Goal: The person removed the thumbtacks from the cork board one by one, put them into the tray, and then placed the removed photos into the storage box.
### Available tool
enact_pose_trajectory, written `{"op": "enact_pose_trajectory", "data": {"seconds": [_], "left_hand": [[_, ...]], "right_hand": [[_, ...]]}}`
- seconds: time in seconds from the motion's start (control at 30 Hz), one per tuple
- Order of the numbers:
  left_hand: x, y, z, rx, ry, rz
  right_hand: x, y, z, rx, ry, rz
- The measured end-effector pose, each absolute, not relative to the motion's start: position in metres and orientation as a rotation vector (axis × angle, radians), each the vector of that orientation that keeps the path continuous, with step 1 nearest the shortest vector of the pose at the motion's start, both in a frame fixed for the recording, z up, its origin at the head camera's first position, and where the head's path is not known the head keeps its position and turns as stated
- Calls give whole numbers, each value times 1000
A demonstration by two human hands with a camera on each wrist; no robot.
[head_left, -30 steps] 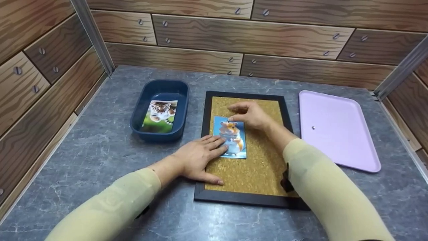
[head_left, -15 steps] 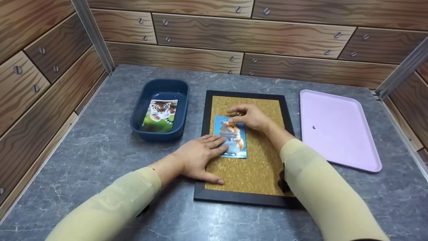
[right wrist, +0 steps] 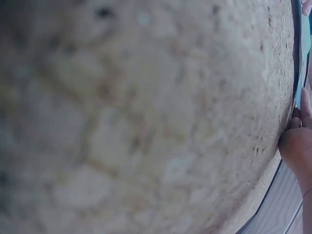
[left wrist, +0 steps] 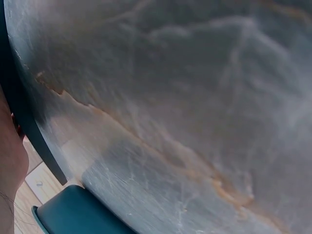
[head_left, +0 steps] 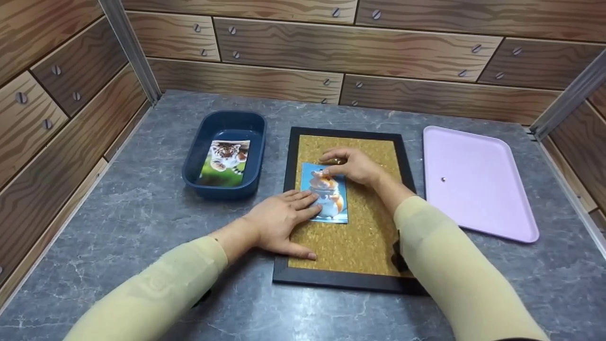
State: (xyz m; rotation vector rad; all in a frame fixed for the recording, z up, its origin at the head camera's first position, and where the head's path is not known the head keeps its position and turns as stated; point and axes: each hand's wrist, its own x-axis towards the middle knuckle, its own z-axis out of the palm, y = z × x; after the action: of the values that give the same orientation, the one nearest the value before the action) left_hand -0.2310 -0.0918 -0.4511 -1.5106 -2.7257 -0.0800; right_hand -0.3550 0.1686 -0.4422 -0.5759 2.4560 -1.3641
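Observation:
In the head view, a hamster picture card (head_left: 332, 206) lies on a black-framed cork board (head_left: 345, 253). My left hand (head_left: 281, 222) is spread flat, its fingertips resting on the card's left side and its thumb on the cork. At the card's top edge my right hand (head_left: 358, 166) has its thumb tip down on the card, index finger raised apart from it. A small shiny spot shows between thumb and index finger; what it is I cannot tell. In the right wrist view, cork (right wrist: 146, 117) fills most of the picture, with the hand (right wrist: 297, 151) at the right edge.
A dark blue bin (head_left: 222, 193) with a tiger picture card (head_left: 223, 163) inside stands left of the board. To the right lies a lilac tray (head_left: 487, 189) with one small silver tack (head_left: 443, 179). Wood-patterned walls (head_left: 279, 45) enclose the grey table.
My right forearm has shifted slightly left, and the right thumb stays at the card's top. The left hand, card and board hold their places.

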Motion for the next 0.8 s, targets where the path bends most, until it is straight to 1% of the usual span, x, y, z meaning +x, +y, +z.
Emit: {"op": "enact_pose_trajectory", "data": {"seconds": [0.8], "left_hand": [[-229, -92, -454, -1495, -2671, -61]], "right_hand": [[-355, 169, -443, -629, 2525, -1264]]}}
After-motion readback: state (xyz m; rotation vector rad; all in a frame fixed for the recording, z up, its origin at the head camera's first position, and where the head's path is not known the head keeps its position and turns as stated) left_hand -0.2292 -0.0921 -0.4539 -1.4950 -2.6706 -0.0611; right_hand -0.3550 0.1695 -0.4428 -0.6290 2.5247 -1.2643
